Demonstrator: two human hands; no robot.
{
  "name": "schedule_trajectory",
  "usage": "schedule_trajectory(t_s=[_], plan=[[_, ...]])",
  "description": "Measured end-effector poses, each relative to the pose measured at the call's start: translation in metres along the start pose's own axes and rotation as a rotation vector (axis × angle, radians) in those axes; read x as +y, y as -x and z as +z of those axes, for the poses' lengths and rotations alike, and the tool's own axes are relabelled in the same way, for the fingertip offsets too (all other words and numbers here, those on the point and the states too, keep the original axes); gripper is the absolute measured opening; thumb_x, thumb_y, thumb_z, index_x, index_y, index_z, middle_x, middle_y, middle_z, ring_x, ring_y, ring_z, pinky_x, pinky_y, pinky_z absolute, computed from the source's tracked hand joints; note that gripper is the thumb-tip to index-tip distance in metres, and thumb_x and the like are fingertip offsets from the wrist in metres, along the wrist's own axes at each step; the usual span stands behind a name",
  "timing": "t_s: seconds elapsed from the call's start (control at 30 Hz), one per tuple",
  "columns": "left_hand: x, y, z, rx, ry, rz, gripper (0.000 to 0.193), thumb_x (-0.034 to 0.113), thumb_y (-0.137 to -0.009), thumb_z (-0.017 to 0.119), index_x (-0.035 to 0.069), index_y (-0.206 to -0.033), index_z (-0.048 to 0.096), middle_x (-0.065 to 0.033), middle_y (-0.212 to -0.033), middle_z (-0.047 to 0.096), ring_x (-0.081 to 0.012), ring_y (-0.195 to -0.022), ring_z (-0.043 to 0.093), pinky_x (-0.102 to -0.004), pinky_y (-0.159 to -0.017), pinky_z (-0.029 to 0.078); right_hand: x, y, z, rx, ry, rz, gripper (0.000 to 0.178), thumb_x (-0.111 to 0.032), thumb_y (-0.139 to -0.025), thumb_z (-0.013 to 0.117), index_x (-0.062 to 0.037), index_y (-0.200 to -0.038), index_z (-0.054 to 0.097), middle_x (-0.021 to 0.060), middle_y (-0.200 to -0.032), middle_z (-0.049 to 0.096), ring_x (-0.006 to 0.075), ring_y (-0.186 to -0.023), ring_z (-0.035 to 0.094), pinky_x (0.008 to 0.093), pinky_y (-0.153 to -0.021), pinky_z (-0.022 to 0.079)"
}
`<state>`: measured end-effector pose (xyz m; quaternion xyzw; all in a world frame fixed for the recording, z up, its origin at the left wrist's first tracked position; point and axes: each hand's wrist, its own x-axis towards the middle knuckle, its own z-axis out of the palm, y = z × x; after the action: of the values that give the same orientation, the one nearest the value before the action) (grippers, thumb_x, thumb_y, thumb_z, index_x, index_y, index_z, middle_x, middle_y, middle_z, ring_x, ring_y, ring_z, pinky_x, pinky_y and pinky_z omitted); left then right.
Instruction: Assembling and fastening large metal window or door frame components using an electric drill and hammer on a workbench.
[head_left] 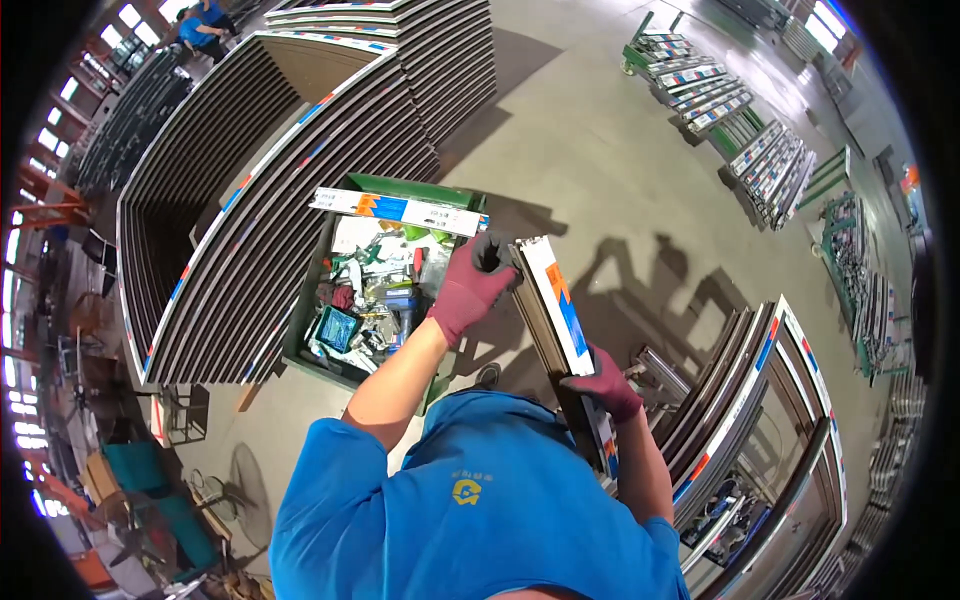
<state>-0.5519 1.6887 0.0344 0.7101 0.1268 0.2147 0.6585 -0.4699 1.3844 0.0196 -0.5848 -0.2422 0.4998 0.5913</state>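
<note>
A long dark metal profile (545,335) with white, orange and blue film along one face slants in front of my body. My right hand (606,386), in a maroon glove, is closed round its lower part. At the upper end is my left hand (474,288), also gloved, its dark fingertips curled together beside the profile's edge. Whatever may be between those fingertips is too small to make out. Just left of it stands a green bin (303,335) holding a blue power tool (401,299), a small teal basket (337,327) and loose hardware. A short film-covered profile (400,211) lies across its far end.
Tall stacked frames (290,190) rise at the left, close to the bin. More frames (745,400) stand near my right arm. Carts loaded with profiles (700,85) are at the far right. A floor fan (240,490) stands lower left; other people (200,30) are far off.
</note>
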Motion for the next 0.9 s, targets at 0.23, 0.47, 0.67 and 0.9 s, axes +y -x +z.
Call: schedule_trajectory(t_s=[0.23,0.47,0.67,0.9], plan=[[0.03,0.015,0.03,0.021,-0.297,-0.06,0.012,0.009,-0.099,0.067,0.0,-0.103,0.072,-0.0041,-0.08,0.072,-0.0105,-0.073,0.068,-0.0284,-0.065,0.054,-0.005,0.038,0.01,0.229,0.171,-0.076,0.074,-0.015,-0.073,0.085,0.0001,-0.14,0.055,0.0096,-0.121,0.069,0.0188,-0.11,0.065,0.037,-0.101,0.052],[0.085,-0.04,-0.017,0.123,-0.117,-0.16,0.034,0.029,-0.103,0.065,-0.004,-0.102,0.072,-0.0108,-0.085,0.073,-0.019,-0.079,0.066,-0.0354,-0.074,0.052,0.005,0.061,0.014,0.449,0.663,-0.224,0.068,-0.015,-0.068,0.088,-0.0026,-0.129,0.06,0.0178,-0.111,0.07,0.0328,-0.101,0.071,0.0404,-0.089,0.057],[0.119,-0.034,0.036,-0.285,-0.909,0.36,0.047,0.04,-0.09,0.077,-0.002,-0.112,0.072,-0.0175,-0.106,0.074,-0.0334,-0.107,0.07,-0.0427,-0.096,0.054,0.017,0.054,0.02,0.744,0.982,-0.392,0.081,-0.024,-0.068,0.087,0.0025,-0.138,0.055,0.024,-0.12,0.066,0.0433,-0.109,0.067,0.0474,-0.093,0.057],[0.105,-0.064,0.067,-0.772,-1.275,0.108,0.041,0.039,-0.086,0.077,0.004,-0.107,0.076,-0.0203,-0.103,0.075,-0.0384,-0.105,0.071,-0.0463,-0.094,0.055,0.017,0.055,0.032,0.797,1.096,-0.31,0.08,-0.023,-0.068,0.085,0.002,-0.139,0.055,0.0231,-0.112,0.066,0.0432,-0.101,0.067,0.0488,-0.086,0.057]])
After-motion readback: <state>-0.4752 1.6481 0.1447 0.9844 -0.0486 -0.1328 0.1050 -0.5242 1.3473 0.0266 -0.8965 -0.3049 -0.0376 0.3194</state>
